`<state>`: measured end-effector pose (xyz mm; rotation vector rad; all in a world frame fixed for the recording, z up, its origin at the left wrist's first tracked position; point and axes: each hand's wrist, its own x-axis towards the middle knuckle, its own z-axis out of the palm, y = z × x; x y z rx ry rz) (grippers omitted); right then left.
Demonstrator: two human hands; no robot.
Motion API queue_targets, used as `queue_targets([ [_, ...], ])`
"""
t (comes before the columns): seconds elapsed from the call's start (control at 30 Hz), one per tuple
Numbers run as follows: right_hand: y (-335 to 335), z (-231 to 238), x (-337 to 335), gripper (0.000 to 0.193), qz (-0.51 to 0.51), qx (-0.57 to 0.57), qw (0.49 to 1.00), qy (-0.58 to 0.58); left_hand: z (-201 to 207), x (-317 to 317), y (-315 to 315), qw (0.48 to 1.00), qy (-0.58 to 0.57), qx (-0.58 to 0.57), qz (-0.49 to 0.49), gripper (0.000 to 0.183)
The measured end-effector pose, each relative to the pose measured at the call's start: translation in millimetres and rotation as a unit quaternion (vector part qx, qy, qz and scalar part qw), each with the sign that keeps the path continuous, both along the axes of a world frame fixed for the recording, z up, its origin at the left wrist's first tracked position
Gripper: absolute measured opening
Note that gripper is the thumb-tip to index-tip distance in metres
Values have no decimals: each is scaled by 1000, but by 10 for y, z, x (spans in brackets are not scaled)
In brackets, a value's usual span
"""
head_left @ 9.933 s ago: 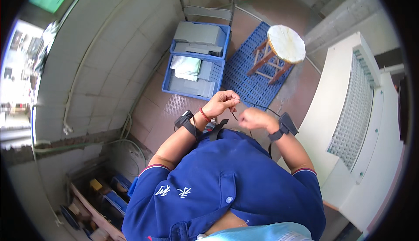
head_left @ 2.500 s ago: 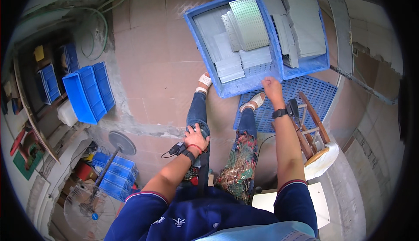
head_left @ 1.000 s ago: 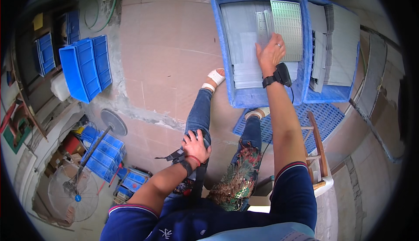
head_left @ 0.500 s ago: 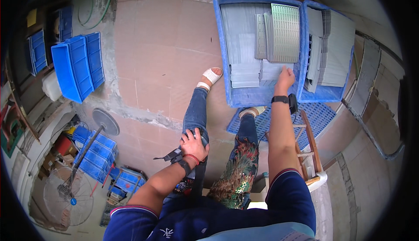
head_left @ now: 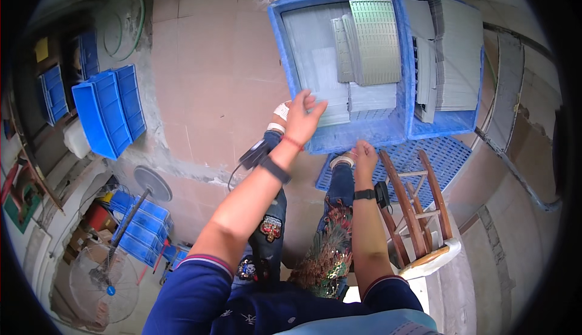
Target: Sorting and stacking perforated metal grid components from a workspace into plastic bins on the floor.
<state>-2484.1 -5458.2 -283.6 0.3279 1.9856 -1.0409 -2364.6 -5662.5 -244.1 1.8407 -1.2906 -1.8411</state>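
My left hand [head_left: 303, 117] reaches over the left wall of a blue plastic crate [head_left: 357, 138], near its front corner. Its thumb and fingers are apart, with nothing seen between them. Below the crate's front wall, my right hand [head_left: 365, 158] has its fingers bent together; whatever they may hold is too small to make out. Inside the crate lie stacks of thin grey plates [head_left: 306, 44]. On top rests a bundle of shiny slotted metal plates [head_left: 376, 44], fanned slightly toward the left.
A second blue crate [head_left: 445, 126] of grey plates adjoins on the right. Below them are a blue slotted mat [head_left: 448, 156] and a wooden stool [head_left: 418, 214]. On the left stand blue bins [head_left: 106, 113], a round fan [head_left: 103, 280] and a round-based stand [head_left: 153, 183].
My left hand has left my knee and moved forward to the crate's left wall. My right hand has drawn back out of the crate to below its front wall.
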Motion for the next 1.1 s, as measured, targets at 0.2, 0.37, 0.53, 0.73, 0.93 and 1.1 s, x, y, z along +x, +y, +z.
queue_targets([
  [0.2,196,46,-161,17,5,-46,998,-49,-808,-1017,-340,998,36,27,49,69],
  [0.37,290,208,-155,14,13,-18,998,-53,-1047,-1478,-538,998,-64,-12,4,78],
  [0.53,644,251,-180,15,-2,17,998,-65,-1017,-1917,-429,956,-289,-39,-4,78],
  [0.73,581,281,-44,16,5,2,994,-111,-1250,-1803,-603,982,-164,57,78,64],
  [0.93,576,263,-108,17,12,-2,994,-112,-1116,-1678,-722,978,4,156,138,65],
  [1.1,726,226,-126,21,14,13,994,-110,-972,-1786,-683,970,48,187,149,62],
])
